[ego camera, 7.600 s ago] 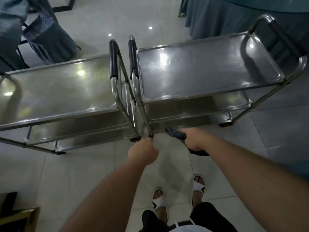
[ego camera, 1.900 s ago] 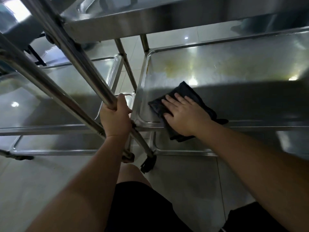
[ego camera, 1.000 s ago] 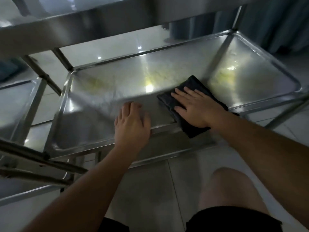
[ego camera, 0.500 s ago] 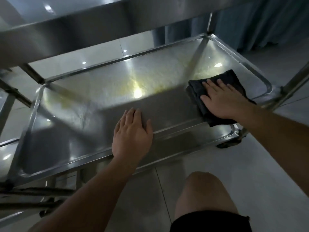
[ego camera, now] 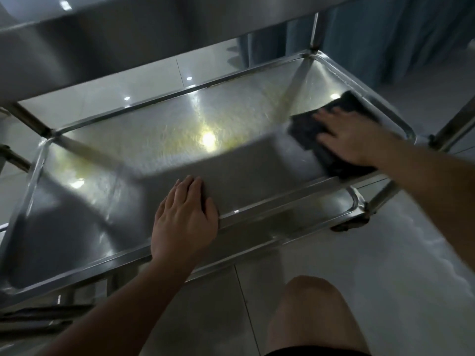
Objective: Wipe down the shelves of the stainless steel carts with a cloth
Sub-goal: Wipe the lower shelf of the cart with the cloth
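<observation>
The shelf (ego camera: 159, 140) fills the view, its surface streaked yellowish. The right hand (ego camera: 352, 140) presses the cloth (ego camera: 308, 129) flat, fingers spread, at the far right corner. The left hand (ego camera: 183, 222) rests open on the near rim.

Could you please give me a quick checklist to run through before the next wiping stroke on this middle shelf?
1. Cloth under the palm: ok. The right hand lies flat on the dark cloth.
2. Cloth lies on the shelf: ok, at the right end of the middle shelf; its near edge reaches the front rim.
3. Cart braced: ok. The left hand presses flat on the shelf by the front rim.
4. Path to the left free: ok, apart from the left hand near the front.
5. Dirt left: not ok. Yellowish film shows across the back half.
6. Cloth clean enough: cannot tell, too dark.
</observation>
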Demonstrator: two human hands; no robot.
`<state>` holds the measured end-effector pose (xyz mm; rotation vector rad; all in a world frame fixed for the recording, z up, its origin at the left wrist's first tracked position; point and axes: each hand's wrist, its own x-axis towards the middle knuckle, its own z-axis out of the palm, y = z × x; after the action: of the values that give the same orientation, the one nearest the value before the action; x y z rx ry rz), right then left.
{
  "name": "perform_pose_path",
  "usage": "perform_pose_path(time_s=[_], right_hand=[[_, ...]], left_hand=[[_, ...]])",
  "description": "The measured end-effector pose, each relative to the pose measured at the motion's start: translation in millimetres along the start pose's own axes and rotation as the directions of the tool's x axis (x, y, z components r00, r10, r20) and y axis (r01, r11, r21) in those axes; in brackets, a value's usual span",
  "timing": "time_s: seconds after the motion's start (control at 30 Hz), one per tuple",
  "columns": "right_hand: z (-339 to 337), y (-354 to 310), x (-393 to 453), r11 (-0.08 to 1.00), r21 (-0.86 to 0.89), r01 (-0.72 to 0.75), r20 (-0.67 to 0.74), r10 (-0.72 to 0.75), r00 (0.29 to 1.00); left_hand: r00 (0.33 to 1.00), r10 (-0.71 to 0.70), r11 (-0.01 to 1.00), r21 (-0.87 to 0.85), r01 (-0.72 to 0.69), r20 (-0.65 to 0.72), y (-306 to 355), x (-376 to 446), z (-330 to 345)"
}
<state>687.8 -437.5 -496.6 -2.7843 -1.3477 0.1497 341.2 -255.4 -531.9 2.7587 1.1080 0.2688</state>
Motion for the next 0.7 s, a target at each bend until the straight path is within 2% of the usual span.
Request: perform_pose_path(time_s=[0.07, 0.13, 0.27, 0.33, 0.4, 0.43, 0.5, 0.57, 0.7], right_hand=[[-3, 48, -1, 0.986, -0.041, -0.163, 0.022, 0.164, 0.986], [0, 61, 4, 0.961, -0.047, -0.273, 0.028, 0.274, 0.961], [9, -1, 29, 0.887, 0.079, -0.454, 0.04, 0.453, 0.891], [12, -55, 39, 0.872, 0.112, -0.476, 0.032, 0.475, 0.879], [14, -120, 42, 0.912, 0.118, -0.393, 0.026, 0.393, 0.919], [17, -153, 41, 0.948, 0.118, -0.296, 0.023, 0.295, 0.955], [26, -210, 35, 0.995, 0.097, -0.006, 0.02, 0.004, 1.0], [31, -231, 32, 0.969, 0.082, 0.233, 0.031, -0.236, 0.971], [17, -172, 48, 0.884, 0.04, 0.465, 0.047, -0.467, 0.883]], left_hand=[[1.0, 0.006, 1.0, 0.002, -0.006, 0.01, 1, -1, -1], [1.0, 0.002, 1.0, 0.007, -0.002, 0.013, 1, -1, -1], [1.0, 0.0, 1.0, 0.017, 0.0, 0.016, 1, 1, 1], [1.0, -0.001, 1.0, 0.016, 0.001, 0.016, 1, 2, 2], [1.0, -0.003, 1.0, 0.014, 0.003, 0.015, 1, 1, 2], [1.0, -0.005, 1.0, 0.01, 0.005, 0.011, 1, 1, 2], [1.0, -0.011, 1.0, -0.004, 0.011, 0.01, 1, 0, 1], [1.0, -0.011, 1.0, -0.016, 0.011, 0.011, 1, 1, 1], [1.0, -0.01, 1.0, -0.009, 0.01, 0.0, 1, 1, 0]])
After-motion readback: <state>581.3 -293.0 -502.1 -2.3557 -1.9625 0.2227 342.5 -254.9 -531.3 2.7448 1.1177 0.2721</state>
